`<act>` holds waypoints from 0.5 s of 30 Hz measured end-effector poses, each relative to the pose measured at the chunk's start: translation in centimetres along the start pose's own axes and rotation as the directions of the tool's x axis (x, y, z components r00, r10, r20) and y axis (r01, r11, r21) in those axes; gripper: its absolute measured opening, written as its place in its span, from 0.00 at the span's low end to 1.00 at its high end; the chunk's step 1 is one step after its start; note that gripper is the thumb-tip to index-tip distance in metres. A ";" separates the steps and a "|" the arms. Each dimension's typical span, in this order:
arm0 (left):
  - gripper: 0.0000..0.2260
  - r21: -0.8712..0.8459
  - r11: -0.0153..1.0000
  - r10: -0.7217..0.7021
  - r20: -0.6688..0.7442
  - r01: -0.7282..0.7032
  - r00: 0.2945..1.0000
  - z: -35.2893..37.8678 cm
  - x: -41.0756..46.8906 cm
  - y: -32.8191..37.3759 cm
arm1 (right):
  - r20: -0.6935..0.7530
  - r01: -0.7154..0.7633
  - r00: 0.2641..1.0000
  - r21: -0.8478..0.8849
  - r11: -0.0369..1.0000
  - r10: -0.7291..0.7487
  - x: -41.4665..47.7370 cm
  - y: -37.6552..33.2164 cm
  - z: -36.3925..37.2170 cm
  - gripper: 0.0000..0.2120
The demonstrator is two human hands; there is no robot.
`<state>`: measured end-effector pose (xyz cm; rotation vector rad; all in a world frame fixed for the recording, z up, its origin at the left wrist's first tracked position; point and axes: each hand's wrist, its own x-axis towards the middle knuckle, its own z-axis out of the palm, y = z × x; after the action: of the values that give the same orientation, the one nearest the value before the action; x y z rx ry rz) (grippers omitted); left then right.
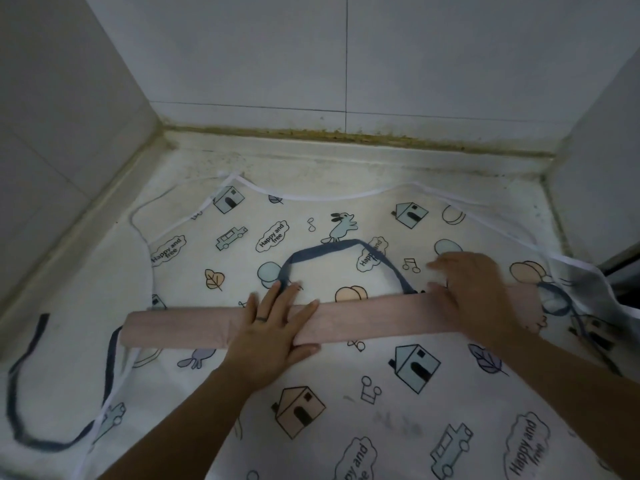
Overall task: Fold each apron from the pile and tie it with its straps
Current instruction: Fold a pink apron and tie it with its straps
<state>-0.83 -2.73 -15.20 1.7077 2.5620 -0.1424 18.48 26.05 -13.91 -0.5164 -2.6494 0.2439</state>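
A pink apron (194,327), folded into a long narrow band, lies across the middle of the view. Its blue neck strap (332,247) loops out beyond the band, and another blue strap (24,382) trails off at the left. My left hand (273,327) lies flat on the band's middle with fingers spread. My right hand (474,289) presses on the band's right part, fingers pointing left. Under the pink apron a white printed apron (398,403) with houses, cars and "Happy and free" clouds is spread out flat.
Everything lies on a pale counter (294,164) set in a tiled corner. White tiled walls (242,64) stand at the back, left and right. A grimy seam (346,135) runs along the back edge. A dark gap (623,268) shows at the far right.
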 end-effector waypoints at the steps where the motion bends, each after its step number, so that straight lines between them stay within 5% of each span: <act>1: 0.29 -0.003 1.000 0.018 -0.008 -0.018 1.000 -0.3 0.1 0.1 | 0.100 0.112 0.988 0.095 0.989 -0.122 -0.1 -2.1 0.1 0.19; 3: 0.27 -0.005 0.998 0.064 -0.053 -0.065 0.997 -0.9 0.2 0.7 | 0.329 0.252 0.887 0.240 0.937 -0.323 -0.6 -5.4 1.0 0.24; 5: 0.26 -0.038 0.997 0.067 -0.073 -0.070 0.995 -1.4 0.4 1.9 | 0.413 0.267 0.842 0.238 0.934 -0.347 -1.2 -6.9 2.2 0.28; 9: 0.27 -0.218 0.969 -0.126 -0.046 0.114 0.991 -1.6 1.0 4.5 | 0.348 0.223 0.898 0.168 0.960 -0.270 -1.2 -7.3 2.9 0.29; 15: 0.21 -0.138 0.975 -0.183 -0.036 0.176 0.983 -1.7 2.6 5.4 | 0.288 0.183 0.931 0.168 0.969 -0.226 -0.3 -8.7 2.7 0.24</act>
<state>3.14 1.88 -14.03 1.4510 2.6895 0.0639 14.75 17.72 -14.29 -0.1624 -2.9302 0.4736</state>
